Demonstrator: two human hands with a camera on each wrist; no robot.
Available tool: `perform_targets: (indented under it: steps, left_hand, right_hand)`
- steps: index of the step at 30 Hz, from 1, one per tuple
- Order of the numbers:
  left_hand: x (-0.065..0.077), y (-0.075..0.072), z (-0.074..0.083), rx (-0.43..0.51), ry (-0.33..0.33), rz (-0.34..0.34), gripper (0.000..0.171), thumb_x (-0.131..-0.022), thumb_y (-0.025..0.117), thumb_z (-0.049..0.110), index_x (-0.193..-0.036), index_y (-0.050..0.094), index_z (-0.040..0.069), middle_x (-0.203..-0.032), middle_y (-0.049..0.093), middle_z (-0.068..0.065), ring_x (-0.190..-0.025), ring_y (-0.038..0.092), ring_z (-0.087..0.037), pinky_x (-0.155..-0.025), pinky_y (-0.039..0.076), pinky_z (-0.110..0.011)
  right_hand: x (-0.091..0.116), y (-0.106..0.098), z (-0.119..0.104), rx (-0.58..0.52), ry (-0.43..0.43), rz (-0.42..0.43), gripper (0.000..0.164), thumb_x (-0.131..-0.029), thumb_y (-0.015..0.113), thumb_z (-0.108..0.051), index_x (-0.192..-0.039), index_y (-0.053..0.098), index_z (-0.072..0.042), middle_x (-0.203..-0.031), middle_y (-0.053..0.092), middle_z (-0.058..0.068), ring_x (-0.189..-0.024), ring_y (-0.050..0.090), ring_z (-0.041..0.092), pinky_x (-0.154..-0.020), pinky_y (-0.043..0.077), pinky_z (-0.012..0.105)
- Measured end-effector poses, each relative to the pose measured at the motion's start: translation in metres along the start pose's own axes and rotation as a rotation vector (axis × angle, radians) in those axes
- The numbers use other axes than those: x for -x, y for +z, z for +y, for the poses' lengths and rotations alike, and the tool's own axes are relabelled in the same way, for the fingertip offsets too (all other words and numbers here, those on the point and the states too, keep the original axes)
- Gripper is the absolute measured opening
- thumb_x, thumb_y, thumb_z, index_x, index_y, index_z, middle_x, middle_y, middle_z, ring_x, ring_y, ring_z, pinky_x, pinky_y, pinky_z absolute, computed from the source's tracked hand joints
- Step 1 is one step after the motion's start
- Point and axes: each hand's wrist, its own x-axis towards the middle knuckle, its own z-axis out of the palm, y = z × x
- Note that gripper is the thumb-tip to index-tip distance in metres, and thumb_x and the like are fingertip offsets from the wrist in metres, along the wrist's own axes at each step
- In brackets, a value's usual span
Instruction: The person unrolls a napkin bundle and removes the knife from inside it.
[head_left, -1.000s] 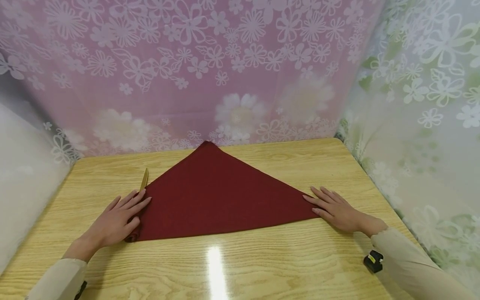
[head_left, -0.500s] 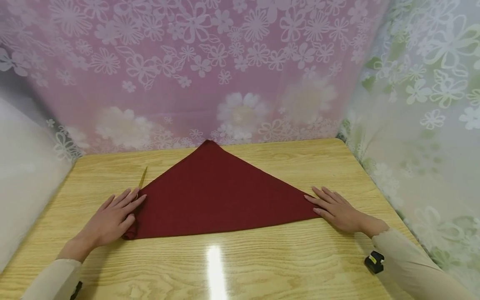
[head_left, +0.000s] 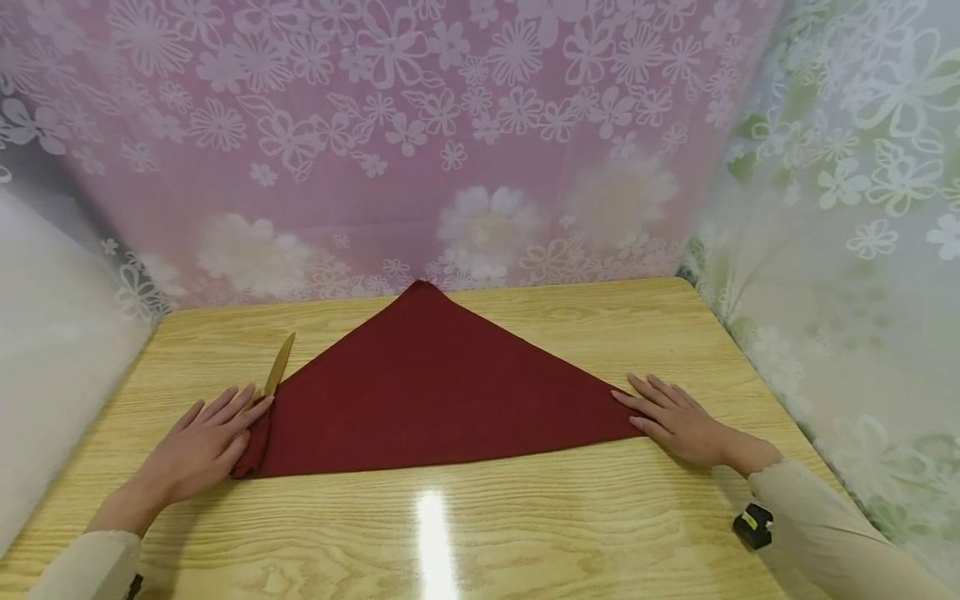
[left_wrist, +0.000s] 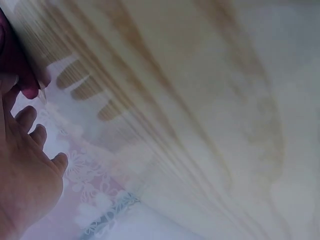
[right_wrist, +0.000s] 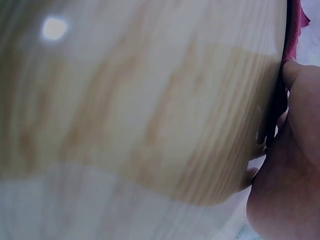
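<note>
A dark red cloth (head_left: 435, 392) lies in a broad triangle, its peak pointing to the back of the wooden table. Its left end is a small roll (head_left: 257, 446), partly under the thumb and fingers of my left hand (head_left: 191, 454). The fingers there are extended, pressing lightly on the roll. A slim tan pointed strip (head_left: 280, 364) sticks out just beyond those fingertips. My right hand (head_left: 686, 425) rests flat on the cloth's right corner with fingers spread. In the left wrist view the cloth's edge (left_wrist: 20, 65) shows above the fingers. The right wrist view shows a narrow strip of cloth (right_wrist: 295, 30).
The wooden table (head_left: 585, 517) reaches to a pink floral curtain (head_left: 375, 167) at the back. A pale floral curtain (head_left: 840, 275) hangs along the right side. Black devices, such as the one at my right wrist (head_left: 753, 526), sit under both sleeves.
My left hand has slid to the left along with the roll, and the cloth's flat part has widened leftward. More of the tan strip shows. My right hand has stayed on its corner.
</note>
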Motion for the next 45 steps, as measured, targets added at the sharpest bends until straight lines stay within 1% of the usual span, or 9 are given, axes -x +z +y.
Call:
perform_targets:
  steps: [5,8,16,23,27,30,35,39,45]
  left_hand:
    - [0.000,-0.003,0.003,-0.011,0.007,0.009,0.046,-0.105,0.034,0.025,-0.150,0.036,0.014,-0.154,0.026,-0.013,-0.143,0.015,-0.030,-0.113,0.005,-0.051]
    - [-0.001,-0.004,0.007,-0.014,0.012,0.007,0.046,-0.105,0.034,0.026,-0.149,0.036,0.014,-0.154,0.027,-0.013,-0.143,0.014,-0.030,-0.114,0.004,-0.049]
    - [-0.006,-0.002,0.021,-0.022,0.026,0.016,0.056,-0.100,0.045,0.045,-0.148,0.040,0.017,-0.153,0.029,-0.013,-0.142,0.019,-0.031,-0.114,0.001,-0.047]
    - [-0.006,0.000,0.030,-0.030,0.032,0.002,0.054,-0.099,0.047,0.044,-0.144,0.046,0.014,-0.153,0.029,-0.012,-0.141,0.020,-0.031,-0.111,0.011,-0.052]
    - [-0.004,0.000,0.030,-0.024,0.020,-0.002,0.054,-0.099,0.049,0.043,-0.144,0.047,0.013,-0.153,0.029,-0.012,-0.141,0.020,-0.030,-0.110,0.014,-0.054]
    - [-0.002,0.001,0.028,-0.024,0.019,0.002,0.054,-0.099,0.050,0.042,-0.144,0.046,0.013,-0.153,0.029,-0.012,-0.142,0.019,-0.030,-0.110,0.013,-0.054]
    - [0.001,0.002,0.024,-0.025,0.032,0.018,0.051,-0.100,0.049,0.037,-0.145,0.045,0.013,-0.154,0.027,-0.010,-0.142,0.019,-0.029,-0.112,0.010,-0.052]
    - [0.004,0.004,0.020,-0.033,0.035,0.034,0.049,-0.101,0.049,0.033,-0.145,0.044,0.015,-0.154,0.028,-0.009,-0.142,0.021,-0.027,-0.114,0.006,-0.048]
    - [0.009,0.002,0.016,-0.030,0.031,0.049,0.047,-0.101,0.048,0.030,-0.146,0.044,0.016,-0.153,0.030,-0.008,-0.141,0.024,-0.028,-0.114,0.008,-0.048]
  right_hand:
    - [0.000,0.001,0.001,-0.008,0.010,-0.006,0.046,-0.104,0.040,-0.029,-0.149,0.037,-0.018,-0.155,0.020,0.020,-0.139,0.012,0.047,-0.102,0.012,0.068]
    - [0.000,0.001,0.001,-0.014,0.010,-0.003,0.046,-0.104,0.040,-0.029,-0.149,0.037,-0.018,-0.155,0.019,0.019,-0.139,0.012,0.047,-0.102,0.011,0.068]
    - [0.001,0.002,0.002,-0.002,0.002,0.018,0.046,-0.104,0.041,-0.028,-0.149,0.038,-0.018,-0.154,0.021,0.020,-0.138,0.014,0.048,-0.101,0.013,0.069]
    - [0.000,0.001,0.000,-0.004,0.007,0.006,0.046,-0.104,0.041,-0.028,-0.149,0.037,-0.019,-0.155,0.020,0.018,-0.138,0.013,0.048,-0.102,0.013,0.068]
    - [0.000,0.000,-0.002,-0.006,0.013,-0.003,0.046,-0.104,0.040,-0.028,-0.149,0.037,-0.019,-0.155,0.020,0.018,-0.138,0.013,0.048,-0.102,0.012,0.068]
    - [0.001,-0.001,-0.002,-0.007,0.019,-0.005,0.046,-0.104,0.041,-0.028,-0.149,0.037,-0.019,-0.155,0.020,0.019,-0.138,0.013,0.047,-0.102,0.012,0.068]
    - [0.000,-0.001,-0.001,-0.001,0.019,-0.004,0.046,-0.104,0.041,-0.029,-0.149,0.037,-0.020,-0.154,0.021,0.019,-0.138,0.013,0.047,-0.102,0.012,0.068]
    - [0.000,-0.001,0.000,0.008,0.012,-0.002,0.046,-0.104,0.041,-0.028,-0.149,0.037,-0.020,-0.154,0.021,0.019,-0.138,0.014,0.048,-0.102,0.013,0.068]
    - [0.000,-0.002,-0.002,0.002,0.015,-0.006,0.046,-0.104,0.041,-0.028,-0.149,0.037,-0.019,-0.154,0.021,0.019,-0.138,0.014,0.048,-0.102,0.013,0.069]
